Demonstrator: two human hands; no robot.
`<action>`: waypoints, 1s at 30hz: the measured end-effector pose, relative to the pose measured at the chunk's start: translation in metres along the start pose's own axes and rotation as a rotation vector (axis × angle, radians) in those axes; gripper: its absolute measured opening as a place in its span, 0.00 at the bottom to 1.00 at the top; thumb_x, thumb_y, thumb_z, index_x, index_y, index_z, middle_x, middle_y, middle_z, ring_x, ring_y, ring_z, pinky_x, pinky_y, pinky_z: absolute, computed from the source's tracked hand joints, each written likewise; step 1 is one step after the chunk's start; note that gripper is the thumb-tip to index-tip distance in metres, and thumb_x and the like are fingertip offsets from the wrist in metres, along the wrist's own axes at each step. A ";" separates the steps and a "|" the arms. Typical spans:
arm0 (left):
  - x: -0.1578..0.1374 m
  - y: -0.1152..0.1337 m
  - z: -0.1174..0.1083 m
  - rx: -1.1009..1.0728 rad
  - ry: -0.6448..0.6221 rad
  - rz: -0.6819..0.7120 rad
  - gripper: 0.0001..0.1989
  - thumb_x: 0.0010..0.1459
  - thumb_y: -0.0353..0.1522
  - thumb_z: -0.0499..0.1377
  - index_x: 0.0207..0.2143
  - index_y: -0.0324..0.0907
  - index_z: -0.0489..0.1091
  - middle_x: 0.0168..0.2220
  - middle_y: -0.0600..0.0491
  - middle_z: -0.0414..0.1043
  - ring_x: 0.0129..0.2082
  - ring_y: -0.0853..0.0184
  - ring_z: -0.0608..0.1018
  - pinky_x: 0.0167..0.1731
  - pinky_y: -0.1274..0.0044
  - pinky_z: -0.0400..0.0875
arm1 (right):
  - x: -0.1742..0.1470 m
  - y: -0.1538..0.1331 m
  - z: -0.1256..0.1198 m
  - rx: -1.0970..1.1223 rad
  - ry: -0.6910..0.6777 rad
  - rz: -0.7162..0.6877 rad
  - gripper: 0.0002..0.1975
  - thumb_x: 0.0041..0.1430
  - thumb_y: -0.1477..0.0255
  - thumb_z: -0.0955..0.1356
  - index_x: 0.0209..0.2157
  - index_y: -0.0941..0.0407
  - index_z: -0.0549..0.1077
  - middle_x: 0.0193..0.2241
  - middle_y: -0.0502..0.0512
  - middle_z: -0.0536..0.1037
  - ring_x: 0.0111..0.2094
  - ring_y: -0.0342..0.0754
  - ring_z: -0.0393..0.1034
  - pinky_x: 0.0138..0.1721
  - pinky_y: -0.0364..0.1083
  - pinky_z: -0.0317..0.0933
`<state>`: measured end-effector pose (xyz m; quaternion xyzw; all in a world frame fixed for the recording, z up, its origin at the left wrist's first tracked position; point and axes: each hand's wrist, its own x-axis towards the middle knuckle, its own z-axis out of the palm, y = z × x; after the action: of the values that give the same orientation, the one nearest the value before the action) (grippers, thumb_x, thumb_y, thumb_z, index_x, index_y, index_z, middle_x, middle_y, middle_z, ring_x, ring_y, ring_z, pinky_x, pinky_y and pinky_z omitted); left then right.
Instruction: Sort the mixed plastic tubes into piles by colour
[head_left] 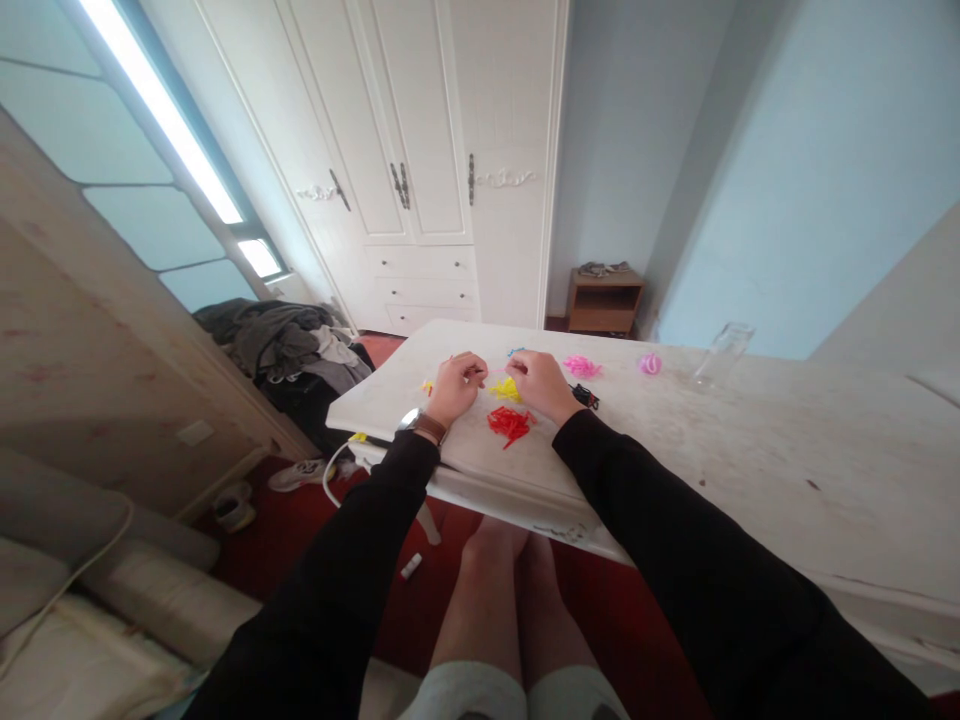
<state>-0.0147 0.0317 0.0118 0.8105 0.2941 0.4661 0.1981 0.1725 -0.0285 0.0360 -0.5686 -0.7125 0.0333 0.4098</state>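
Note:
My left hand [457, 387], with a watch at its wrist, is closed in a pinch over the table. Facing it, my right hand [541, 384] is pinched too. A thin pink strip [497, 371] stretches between the fingertips of both hands. Just below the hands lie a pile of yellow strips [507, 390] and a pile of red strips [511, 425]. A small blue piece [516, 352] shows behind my right hand, which partly hides it. Pink strips [582, 367] lie in a heap to the right.
On the white table [660, 450] are a black bundled item [584, 396], a pink-and-white ball [649, 364] and a clear glass vessel [724, 355]. A white cable [330, 470] hangs at the left edge. Clothes [285, 340] are heaped beyond it, before the wardrobe [420, 120].

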 end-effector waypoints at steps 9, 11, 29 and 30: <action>0.003 0.001 -0.001 0.056 0.080 -0.009 0.07 0.53 0.24 0.57 0.25 0.41 0.70 0.27 0.54 0.71 0.26 0.69 0.74 0.31 0.76 0.69 | 0.009 0.016 -0.025 -0.088 0.278 0.089 0.09 0.59 0.77 0.65 0.25 0.56 0.73 0.28 0.56 0.76 0.32 0.49 0.67 0.36 0.46 0.54; 0.002 0.004 0.000 0.035 0.051 0.001 0.06 0.54 0.25 0.57 0.26 0.41 0.71 0.28 0.54 0.72 0.25 0.70 0.75 0.31 0.77 0.70 | 0.006 0.013 -0.017 -0.043 0.172 0.016 0.09 0.59 0.77 0.66 0.26 0.56 0.75 0.28 0.55 0.77 0.32 0.48 0.67 0.36 0.46 0.56; 0.000 -0.004 0.004 -0.101 -0.007 -0.132 0.09 0.58 0.36 0.63 0.36 0.40 0.79 0.31 0.50 0.81 0.26 0.67 0.81 0.33 0.75 0.76 | 0.007 0.084 -0.082 -0.241 0.195 0.411 0.07 0.52 0.80 0.70 0.29 0.58 0.82 0.32 0.62 0.83 0.37 0.54 0.76 0.45 0.49 0.65; 0.000 -0.005 0.004 -0.105 -0.008 -0.136 0.09 0.58 0.36 0.64 0.36 0.40 0.80 0.31 0.50 0.82 0.26 0.66 0.82 0.33 0.75 0.77 | 0.005 0.091 -0.087 -0.261 0.182 0.438 0.06 0.51 0.80 0.71 0.29 0.59 0.82 0.31 0.63 0.83 0.37 0.54 0.76 0.44 0.49 0.65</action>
<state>-0.0123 0.0352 0.0072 0.7791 0.3228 0.4629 0.2729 0.2975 -0.0288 0.0495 -0.7579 -0.5310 -0.0220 0.3784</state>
